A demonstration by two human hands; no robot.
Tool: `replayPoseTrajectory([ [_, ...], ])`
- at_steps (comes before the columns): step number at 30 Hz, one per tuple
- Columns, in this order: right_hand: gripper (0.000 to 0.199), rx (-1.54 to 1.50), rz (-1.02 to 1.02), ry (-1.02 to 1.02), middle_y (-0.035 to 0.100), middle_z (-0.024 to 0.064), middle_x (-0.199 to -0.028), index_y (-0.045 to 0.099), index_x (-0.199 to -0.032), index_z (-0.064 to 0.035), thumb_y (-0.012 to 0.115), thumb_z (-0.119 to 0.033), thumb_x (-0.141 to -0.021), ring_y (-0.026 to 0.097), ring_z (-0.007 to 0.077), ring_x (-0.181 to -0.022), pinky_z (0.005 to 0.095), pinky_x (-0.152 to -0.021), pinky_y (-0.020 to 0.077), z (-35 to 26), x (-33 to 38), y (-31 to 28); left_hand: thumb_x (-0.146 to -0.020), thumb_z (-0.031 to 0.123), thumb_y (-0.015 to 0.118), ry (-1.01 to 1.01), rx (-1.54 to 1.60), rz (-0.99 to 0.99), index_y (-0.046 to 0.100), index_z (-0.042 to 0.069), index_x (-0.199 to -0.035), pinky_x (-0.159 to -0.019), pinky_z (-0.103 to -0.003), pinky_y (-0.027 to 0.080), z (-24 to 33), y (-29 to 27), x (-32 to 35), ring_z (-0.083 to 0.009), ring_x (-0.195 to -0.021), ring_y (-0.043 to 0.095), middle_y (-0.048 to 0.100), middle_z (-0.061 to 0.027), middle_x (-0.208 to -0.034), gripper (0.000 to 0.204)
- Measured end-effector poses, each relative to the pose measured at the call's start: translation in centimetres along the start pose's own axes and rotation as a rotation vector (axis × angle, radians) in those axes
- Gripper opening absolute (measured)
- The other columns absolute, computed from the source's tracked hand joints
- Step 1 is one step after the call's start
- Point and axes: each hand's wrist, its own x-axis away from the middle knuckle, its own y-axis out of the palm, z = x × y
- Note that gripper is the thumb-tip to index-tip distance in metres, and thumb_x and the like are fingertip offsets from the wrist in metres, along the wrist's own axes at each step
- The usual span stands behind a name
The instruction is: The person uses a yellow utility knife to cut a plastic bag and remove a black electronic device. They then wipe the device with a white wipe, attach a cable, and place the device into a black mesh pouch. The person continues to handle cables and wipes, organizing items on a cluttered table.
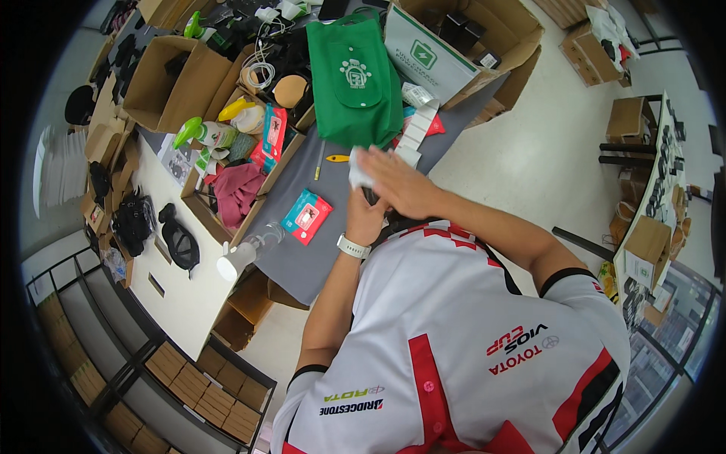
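My right hand (398,181) lies flat on top of a white cloth or wipe (356,175), pressing it against a dark object (370,197) that is mostly hidden. My left hand (365,216), with a white watch at the wrist, grips that dark object from below. Both hands hover over the grey mat (310,253) on the table. A teal and red wipe packet (306,216) lies on the mat just left of my hands. A clear spray bottle (246,253) with a white cap lies on its side further left.
A green tote bag (354,79) lies ahead, with a strip of white labels (416,129) and a yellow cutter (337,158) beside it. Open cardboard boxes (170,79) hold cleaning bottles, cloths and cables. A large box (484,41) stands at the far right.
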Motion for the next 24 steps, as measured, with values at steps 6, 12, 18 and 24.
replayPoseTrajectory([
  [6, 0.058, 0.030, 0.013, -0.090, 0.022, 0.0227, -0.172, 0.037, -0.158, 0.0033, 0.041, -0.033, -0.113, 0.018, 0.0465, -0.160, 0.0604, -0.127, 0.0192, -1.3, 0.6, -0.6, -0.093, -0.003, 0.068, 0.049, 0.114, 0.044, 0.044, -0.001, -0.130, -0.092, -0.038, 0.056, 1.0, -1.0, 0.0, -0.0199, -0.103, 0.064, 0.062, -0.0125, -0.115, 0.044],
  [12, 0.039, -0.485, 0.135, 0.312, 0.067, 0.0189, -0.092, 0.071, -0.104, 0.0052, 0.042, -0.019, -0.113, 0.070, 0.0377, -0.107, 0.0481, -0.093, 0.0540, -0.4, -0.8, -0.2, -0.098, -0.005, 0.066, -0.021, 0.056, -0.026, 0.043, -0.001, -0.124, -0.075, -0.030, 0.060, 4.0, -1.4, -0.5, -0.0152, -0.091, 0.070, 0.063, -0.0118, -0.110, 0.035],
  [18, 0.021, -0.590, 0.556, 0.510, 0.079, 0.0094, -0.094, 0.075, -0.110, 0.0036, 0.071, -0.015, -0.102, 0.071, 0.0093, -0.084, 0.0299, -0.073, 0.0564, -0.8, -1.3, -1.0, -0.099, -0.009, 0.062, -0.037, 0.177, -0.043, 0.043, 0.000, -0.128, -0.090, -0.032, 0.061, 4.8, -2.3, -0.6, -0.0166, -0.096, 0.072, 0.066, -0.0111, -0.110, 0.036],
  [24, 0.017, -0.560, 0.591, 0.233, 0.076, 0.0089, -0.102, 0.079, -0.109, -0.0035, 0.078, -0.005, -0.093, 0.073, 0.0160, -0.090, 0.0297, -0.077, 0.0594, -3.7, -2.2, -2.5, -0.097, -0.009, 0.062, 0.072, -0.015, 0.085, 0.042, 0.002, -0.131, -0.093, -0.034, 0.058, 3.8, -1.8, -0.7, -0.0164, -0.101, 0.071, 0.067, -0.0115, -0.114, 0.041],
])
